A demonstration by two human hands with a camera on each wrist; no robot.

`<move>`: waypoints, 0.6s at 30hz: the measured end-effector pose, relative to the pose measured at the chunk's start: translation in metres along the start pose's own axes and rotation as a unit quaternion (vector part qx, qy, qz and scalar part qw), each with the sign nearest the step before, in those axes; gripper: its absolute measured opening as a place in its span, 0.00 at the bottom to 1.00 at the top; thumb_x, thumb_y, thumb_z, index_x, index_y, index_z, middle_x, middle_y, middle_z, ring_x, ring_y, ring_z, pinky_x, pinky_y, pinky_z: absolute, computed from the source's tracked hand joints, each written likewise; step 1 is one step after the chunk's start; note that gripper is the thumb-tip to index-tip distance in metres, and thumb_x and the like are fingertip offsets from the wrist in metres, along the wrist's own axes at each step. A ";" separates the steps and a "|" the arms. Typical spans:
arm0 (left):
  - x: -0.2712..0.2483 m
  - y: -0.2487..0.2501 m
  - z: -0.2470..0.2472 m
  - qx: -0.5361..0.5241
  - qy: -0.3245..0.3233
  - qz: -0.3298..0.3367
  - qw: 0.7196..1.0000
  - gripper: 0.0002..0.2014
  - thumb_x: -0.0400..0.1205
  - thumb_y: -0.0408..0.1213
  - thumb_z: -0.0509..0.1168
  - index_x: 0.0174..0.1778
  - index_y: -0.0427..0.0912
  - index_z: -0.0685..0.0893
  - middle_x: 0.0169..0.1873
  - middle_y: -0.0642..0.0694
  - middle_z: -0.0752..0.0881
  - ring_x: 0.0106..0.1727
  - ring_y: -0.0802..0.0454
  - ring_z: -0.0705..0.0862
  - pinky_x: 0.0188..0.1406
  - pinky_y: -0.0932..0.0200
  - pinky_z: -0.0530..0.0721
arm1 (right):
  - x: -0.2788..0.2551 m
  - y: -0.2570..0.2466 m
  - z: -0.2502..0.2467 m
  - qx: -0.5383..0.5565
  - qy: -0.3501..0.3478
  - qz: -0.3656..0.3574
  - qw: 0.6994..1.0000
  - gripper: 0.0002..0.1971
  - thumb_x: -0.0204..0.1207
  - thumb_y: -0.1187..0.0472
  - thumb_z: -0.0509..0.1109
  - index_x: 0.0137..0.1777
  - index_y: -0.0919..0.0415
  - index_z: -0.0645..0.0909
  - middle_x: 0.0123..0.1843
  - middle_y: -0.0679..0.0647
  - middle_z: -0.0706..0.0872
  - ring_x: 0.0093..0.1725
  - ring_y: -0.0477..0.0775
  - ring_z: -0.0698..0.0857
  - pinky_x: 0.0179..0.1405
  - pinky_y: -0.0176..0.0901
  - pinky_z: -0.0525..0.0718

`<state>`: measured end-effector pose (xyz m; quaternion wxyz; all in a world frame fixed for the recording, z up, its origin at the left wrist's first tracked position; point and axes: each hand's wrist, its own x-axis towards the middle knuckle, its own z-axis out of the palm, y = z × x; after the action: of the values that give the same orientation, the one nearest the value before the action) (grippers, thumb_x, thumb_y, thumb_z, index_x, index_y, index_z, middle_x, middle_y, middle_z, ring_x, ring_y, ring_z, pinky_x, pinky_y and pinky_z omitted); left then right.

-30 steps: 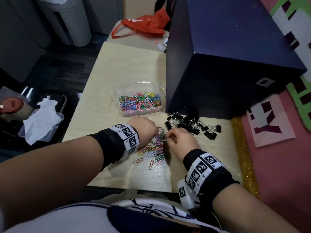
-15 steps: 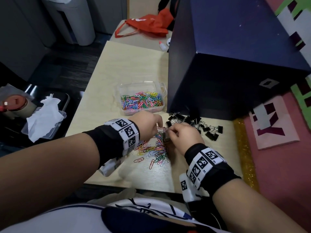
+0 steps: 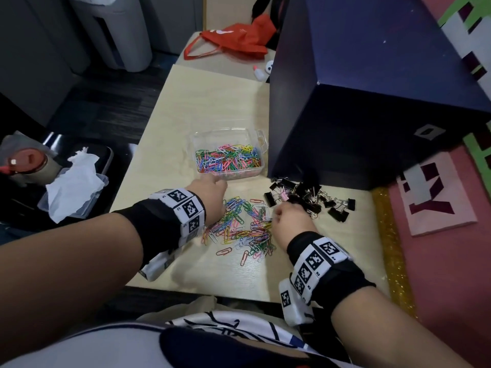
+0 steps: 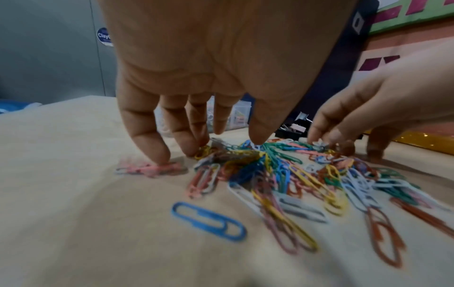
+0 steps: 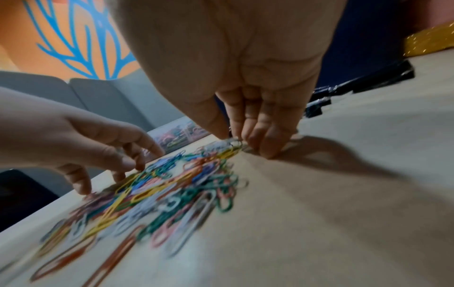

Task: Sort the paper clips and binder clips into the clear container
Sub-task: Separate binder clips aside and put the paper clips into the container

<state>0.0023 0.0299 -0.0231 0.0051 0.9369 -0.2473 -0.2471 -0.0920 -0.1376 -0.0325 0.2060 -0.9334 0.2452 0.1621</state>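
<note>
Clear container at far side of surface, already partly filled with coloured paper clips. Big loose pile of paper clips left on surface between my hands. Binder clips in black heap right of pile, beside dark box, none visibly in container. My left hand spread, fingertips down on pile edge, holding nothing. My right hand pinching silver clip at pile's far edge. Judgement: well under halfway.
</note>
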 end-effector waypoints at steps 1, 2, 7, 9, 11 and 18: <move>-0.002 0.002 0.003 0.006 -0.005 -0.004 1.000 0.19 0.82 0.43 0.61 0.68 0.42 0.72 0.65 0.38 0.72 0.62 0.38 0.78 0.58 0.45 0.80 | -0.002 -0.003 0.004 -0.002 -0.019 0.000 1.000 0.14 0.82 0.62 0.58 0.66 0.59 0.76 0.67 0.59 0.74 0.59 0.60 0.82 0.59 0.45 0.79; -0.004 0.003 0.005 0.008 -0.014 -0.001 1.000 0.19 0.82 0.43 0.61 0.68 0.42 0.72 0.64 0.38 0.72 0.62 0.37 0.78 0.59 0.45 0.81 | -0.004 -0.007 0.007 -0.001 -0.034 -0.009 0.999 0.16 0.82 0.65 0.58 0.67 0.59 0.75 0.69 0.59 0.72 0.61 0.60 0.81 0.62 0.46 0.78; -0.010 0.007 0.010 -0.041 -0.058 0.051 0.996 0.22 0.82 0.45 0.61 0.72 0.46 0.71 0.66 0.41 0.71 0.62 0.40 0.80 0.64 0.44 0.80 | -0.007 -0.026 0.013 0.011 -0.053 -0.070 0.996 0.20 0.80 0.67 0.56 0.69 0.53 0.76 0.70 0.55 0.73 0.64 0.58 0.81 0.67 0.46 0.77; -0.008 0.003 0.003 -0.057 -0.034 0.042 0.997 0.21 0.83 0.43 0.60 0.73 0.46 0.71 0.67 0.41 0.72 0.62 0.42 0.81 0.64 0.45 0.80 | -0.004 -0.027 0.010 0.034 -0.022 -0.080 0.996 0.19 0.80 0.68 0.56 0.68 0.54 0.77 0.68 0.54 0.74 0.63 0.56 0.81 0.66 0.44 0.77; -0.005 -0.006 -0.005 -0.058 -0.012 0.003 0.998 0.20 0.82 0.39 0.59 0.71 0.44 0.72 0.66 0.41 0.74 0.60 0.42 0.82 0.62 0.46 0.82 | -0.002 -0.027 0.005 0.046 -0.010 -0.092 0.995 0.20 0.81 0.68 0.56 0.70 0.55 0.75 0.70 0.54 0.72 0.66 0.55 0.79 0.68 0.42 0.74; -0.019 -0.024 -0.008 0.055 -0.097 -0.086 0.990 0.14 0.83 0.35 0.61 0.62 0.36 0.69 0.36 0.44 0.77 0.40 0.43 0.79 0.36 0.53 0.75 | 0.004 -0.026 0.000 -0.030 -0.069 -0.094 0.993 0.35 0.72 0.76 0.57 0.80 0.55 0.64 0.76 0.54 0.65 0.75 0.57 0.67 0.76 0.48 0.69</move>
<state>0.0027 0.0595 -0.0100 -0.0915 0.9250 -0.1781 -0.3228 -0.0751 -0.1180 -0.0259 0.2086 -0.9447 0.1364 0.2133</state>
